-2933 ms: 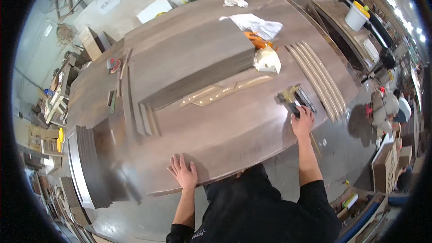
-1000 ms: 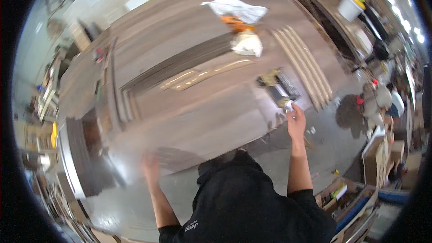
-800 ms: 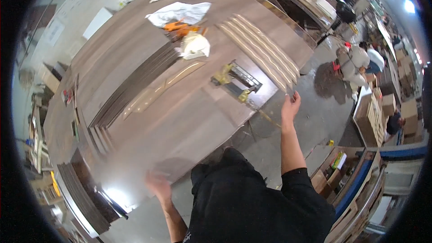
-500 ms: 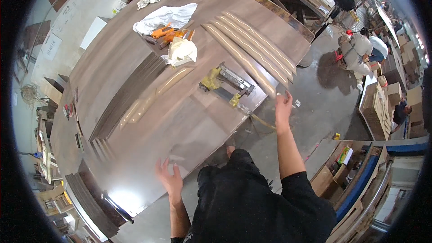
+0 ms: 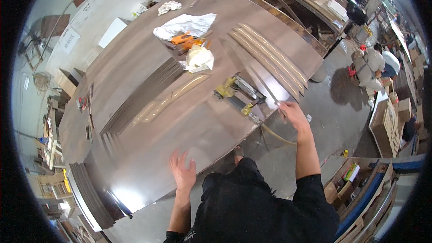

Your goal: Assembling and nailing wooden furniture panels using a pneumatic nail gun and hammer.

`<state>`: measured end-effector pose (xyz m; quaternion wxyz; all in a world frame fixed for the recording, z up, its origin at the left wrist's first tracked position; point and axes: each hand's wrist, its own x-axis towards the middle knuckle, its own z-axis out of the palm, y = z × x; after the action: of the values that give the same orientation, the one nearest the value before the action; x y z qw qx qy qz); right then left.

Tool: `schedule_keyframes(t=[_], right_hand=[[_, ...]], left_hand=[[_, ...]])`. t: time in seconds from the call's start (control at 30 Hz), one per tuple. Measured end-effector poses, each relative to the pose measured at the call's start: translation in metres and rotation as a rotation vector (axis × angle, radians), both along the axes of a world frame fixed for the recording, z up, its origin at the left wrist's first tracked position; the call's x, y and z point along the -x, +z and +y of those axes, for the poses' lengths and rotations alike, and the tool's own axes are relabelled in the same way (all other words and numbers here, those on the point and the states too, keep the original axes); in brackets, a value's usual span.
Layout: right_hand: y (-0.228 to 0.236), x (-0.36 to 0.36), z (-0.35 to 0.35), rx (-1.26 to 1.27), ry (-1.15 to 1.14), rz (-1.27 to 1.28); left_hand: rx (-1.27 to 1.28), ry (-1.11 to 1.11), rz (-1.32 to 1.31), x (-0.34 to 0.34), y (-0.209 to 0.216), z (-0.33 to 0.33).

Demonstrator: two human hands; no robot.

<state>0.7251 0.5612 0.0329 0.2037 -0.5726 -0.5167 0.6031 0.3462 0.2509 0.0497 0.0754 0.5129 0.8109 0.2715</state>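
Note:
My right hand pinches the near end of a thin wooden strip, which appears turned on its edge. Beside it lie several brown strips with wavy glue lines along them. My left hand hovers low over the near table edge, fingers spread and holding nothing. Between the hands, a yellow and black pneumatic nail gun rests on the brown tabletop, its hose running off the edge. Glue-lined pieces lie left of the gun, next to a long stack of dark strips.
Orange-handled tools, a white cloth and a crumpled cream wrapper sit farther back on the table. Another strip stack is at the near left. A cart with boxes stands at my right. A person crouches beyond, at right.
My right hand has closed on the nearest glued strip and turned it so its glue line no longer shows. The view has shifted slightly. My left hand stays open.

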Motion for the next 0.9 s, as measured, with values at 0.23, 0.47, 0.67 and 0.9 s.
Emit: schedule_keyframes(t=[0.23, 0.47, 0.67, 0.9], right_hand=[[0.002, 0.034, -0.130, 0.233, 0.108, 0.495], [0.021, 0.093, -0.206, 0.538, 0.558, 0.654], [0.042, 0.146, -0.234, 0.673, 0.728, 0.625], [-0.003, 0.181, -0.201, 0.225, -0.179, 0.463]], left_hand=[[-0.124, -0.154, 0.217, 0.026, 0.048, 0.039], [-0.558, -0.287, 0.609, 0.132, 0.094, 0.033], [-0.442, -0.377, 0.813, 0.201, 0.120, -0.034], [-0.114, -0.240, 0.386, 0.230, 0.089, -0.106]])
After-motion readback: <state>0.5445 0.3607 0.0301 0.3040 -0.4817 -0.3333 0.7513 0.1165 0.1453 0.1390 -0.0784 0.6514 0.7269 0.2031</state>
